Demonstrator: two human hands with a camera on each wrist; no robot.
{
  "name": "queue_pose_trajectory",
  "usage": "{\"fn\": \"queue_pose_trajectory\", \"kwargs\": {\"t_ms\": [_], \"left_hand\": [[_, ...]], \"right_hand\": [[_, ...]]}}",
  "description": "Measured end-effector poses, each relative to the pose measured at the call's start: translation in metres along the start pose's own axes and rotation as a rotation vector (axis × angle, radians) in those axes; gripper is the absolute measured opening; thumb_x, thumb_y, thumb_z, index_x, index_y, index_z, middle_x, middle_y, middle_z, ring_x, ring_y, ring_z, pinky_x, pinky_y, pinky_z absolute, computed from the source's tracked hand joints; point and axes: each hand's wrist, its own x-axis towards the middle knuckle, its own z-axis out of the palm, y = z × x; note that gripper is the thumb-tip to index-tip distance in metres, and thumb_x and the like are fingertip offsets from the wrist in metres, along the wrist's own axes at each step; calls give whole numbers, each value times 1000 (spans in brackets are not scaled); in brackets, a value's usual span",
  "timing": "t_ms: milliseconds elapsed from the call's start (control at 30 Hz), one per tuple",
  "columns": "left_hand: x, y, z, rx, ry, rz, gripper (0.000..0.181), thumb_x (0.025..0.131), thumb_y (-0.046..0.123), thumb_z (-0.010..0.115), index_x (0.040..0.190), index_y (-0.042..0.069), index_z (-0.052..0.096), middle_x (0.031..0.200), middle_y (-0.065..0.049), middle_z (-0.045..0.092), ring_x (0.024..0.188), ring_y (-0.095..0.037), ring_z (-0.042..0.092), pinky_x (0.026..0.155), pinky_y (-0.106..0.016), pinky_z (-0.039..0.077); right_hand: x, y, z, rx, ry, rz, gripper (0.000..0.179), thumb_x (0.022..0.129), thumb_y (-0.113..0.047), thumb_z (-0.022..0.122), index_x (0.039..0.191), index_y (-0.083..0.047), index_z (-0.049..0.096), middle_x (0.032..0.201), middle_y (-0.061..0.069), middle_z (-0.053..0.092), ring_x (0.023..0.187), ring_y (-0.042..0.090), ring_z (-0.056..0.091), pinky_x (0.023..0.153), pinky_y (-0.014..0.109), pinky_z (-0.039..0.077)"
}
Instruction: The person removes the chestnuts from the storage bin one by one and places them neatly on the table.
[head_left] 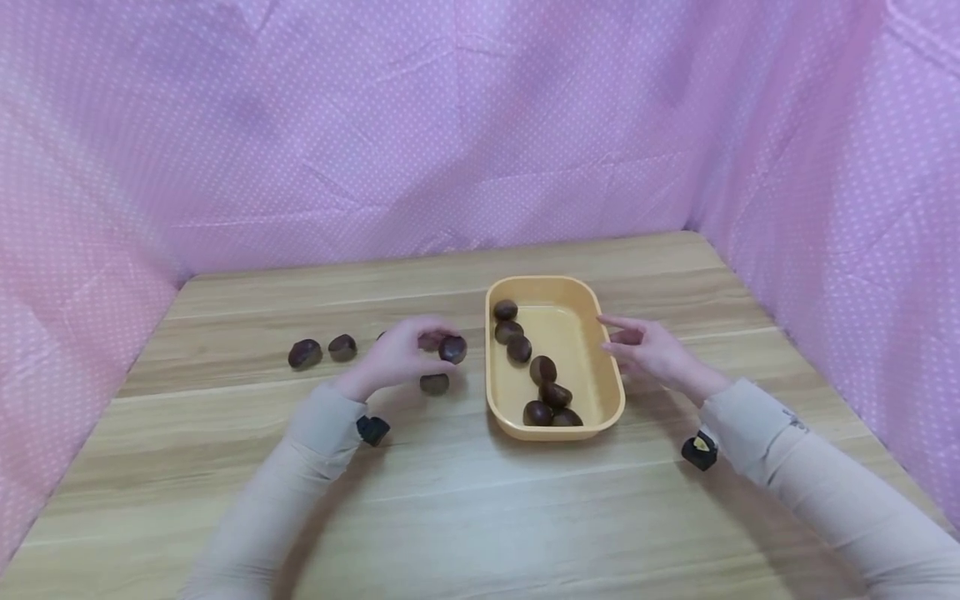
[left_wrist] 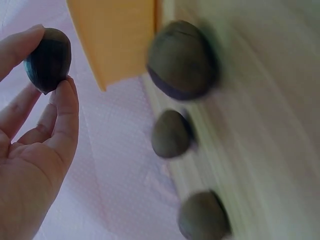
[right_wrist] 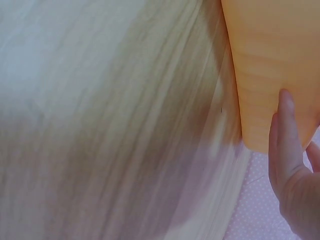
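My left hand (head_left: 397, 357) pinches a dark brown chestnut (head_left: 452, 349) between thumb and fingertips, lifted above the table left of the yellow tray (head_left: 555, 433). In the left wrist view the held chestnut (left_wrist: 50, 60) shows clearly, with the tray's side beyond it. Beneath this hand lies another chestnut (head_left: 434, 384). My right hand (head_left: 654, 354) rests its extended fingers against the tray's right side; the right wrist view shows those fingers (right_wrist: 286, 130) along the outer wall. Inside the tray, several chestnuts (head_left: 518, 349) lie along the left side and near end.
Two chestnuts, the outer one (head_left: 304, 354) and its neighbour (head_left: 342, 347), lie on the wooden table (head_left: 450, 517) at left. A further one is mostly hidden behind my left hand. Pink dotted cloth (head_left: 450, 125) hangs around the back and sides.
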Motion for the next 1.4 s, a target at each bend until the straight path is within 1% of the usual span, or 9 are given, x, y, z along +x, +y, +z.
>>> {"fn": "queue_pose_trajectory", "kwargs": {"t_ms": [100, 267, 433, 600, 733, 967, 1067, 1200, 1400], "left_hand": [[-10, -8, -5, 14, -1, -2, 44, 78, 2, 73, 119, -5, 59, 113, -16, 65, 104, -28, 61, 96, -42, 48], [-26, -20, -15, 37, 1, -76, 44, 79, 4, 73, 120, -1, 60, 115, -15, 63, 107, -31, 61, 97, -43, 48], [-41, -31, -25, 63, -9, -123, 44, 78, 4, 74, 120, 1, 61, 116, -13, 63, 107, -31, 61, 96, -45, 48], [-53, -37, -31, 85, -34, -198, 40, 80, 6, 72, 119, 2, 61, 117, -14, 62, 108, -32, 60, 95, -46, 48], [-61, -41, -34, 107, -53, -218, 39, 80, 6, 72, 117, 2, 61, 114, -13, 64, 106, -31, 61, 93, -45, 49], [-63, -47, -37, 146, -65, -199, 41, 75, 7, 77, 113, 0, 63, 106, -11, 67, 97, -25, 63, 86, -39, 51], [-63, -48, -37, 143, -74, -221, 43, 74, 7, 78, 114, 0, 63, 105, -10, 67, 96, -24, 62, 86, -38, 51], [-62, -48, -39, 138, -97, -235, 44, 75, 8, 78, 115, 0, 62, 107, -10, 66, 97, -24, 62, 85, -38, 52], [-62, -53, -39, 131, -121, -228, 42, 76, 8, 78, 114, -1, 62, 107, -11, 67, 96, -24, 63, 86, -40, 52]], "right_hand": [[0, 0, -1, -4, 1, 3, 61, 92, -13, 60, 146, -8, 32, 130, 32, 49, 100, 23, 63, 82, 34, 56], [0, -1, -2, -8, 1, 14, 60, 93, -13, 59, 146, -8, 33, 130, 32, 49, 101, 22, 62, 82, 34, 56], [1, 0, -3, 3, -9, 21, 61, 93, -12, 59, 147, -9, 32, 130, 32, 49, 101, 21, 62, 83, 34, 56], [0, -1, -2, 22, -18, 7, 61, 93, -11, 58, 147, -7, 31, 129, 32, 50, 98, 18, 62, 83, 34, 56], [1, 0, -3, 41, -30, 4, 61, 93, -10, 58, 147, -7, 30, 129, 32, 49, 98, 19, 63, 84, 34, 55], [3, 2, -4, 44, -27, 2, 61, 93, -10, 58, 147, -6, 30, 130, 33, 48, 100, 20, 62, 85, 36, 55], [3, 1, -4, 45, -29, 7, 61, 93, -10, 58, 147, -6, 30, 130, 33, 48, 100, 21, 62, 85, 36, 55], [4, 1, -3, 47, -31, 8, 61, 93, -10, 58, 147, -6, 29, 130, 32, 48, 100, 21, 62, 85, 36, 55], [4, 4, -3, 46, -26, 4, 61, 93, -10, 58, 147, -6, 31, 128, 32, 49, 98, 19, 63, 84, 36, 55]]}}
